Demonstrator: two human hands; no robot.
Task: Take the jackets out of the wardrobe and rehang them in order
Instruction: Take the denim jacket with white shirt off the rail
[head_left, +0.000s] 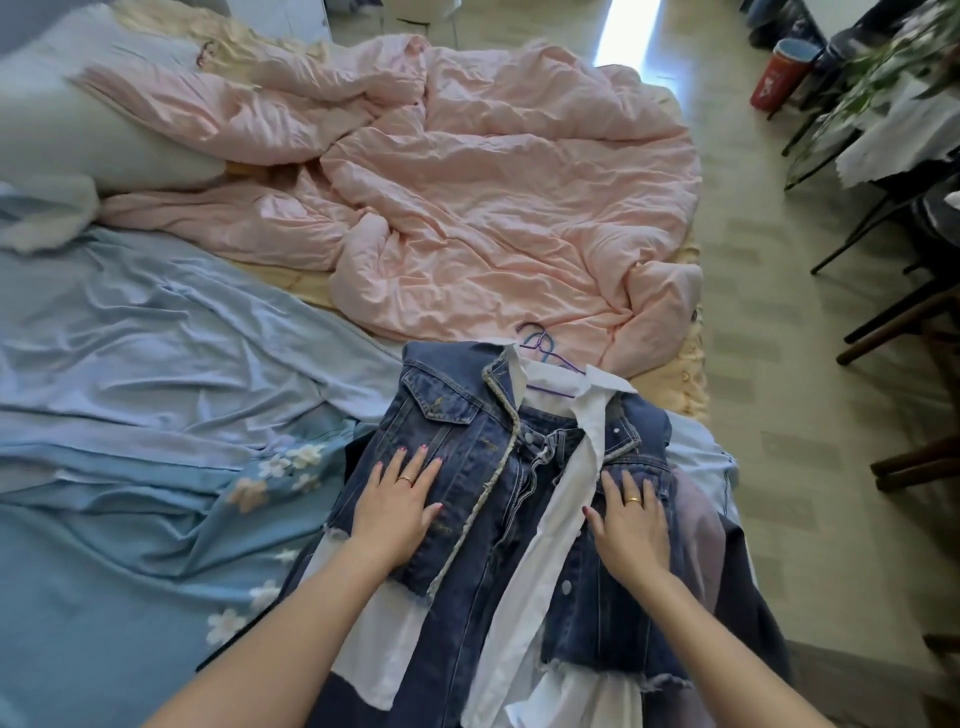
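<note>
A dark blue denim vest (452, 415) over a white shirt (561, 499) lies flat on top of a pile of garments at the bed's near corner. A purple and blue wire hanger (545, 353) sticks out at the collar. My left hand (400, 504) rests flat with spread fingers on the vest's left front panel. On the right front panel my right hand (628, 525) lies flat, fingers straight. A lilac garment (696, 525) and a dark one show under the vest on the right.
A crumpled pink quilt (493, 197) covers the far half of the bed. A light blue floral sheet (130, 415) spreads to the left. Right of the bed runs tiled floor (779, 332) with dark chair legs (893, 322), a table with plants and a red container (779, 78).
</note>
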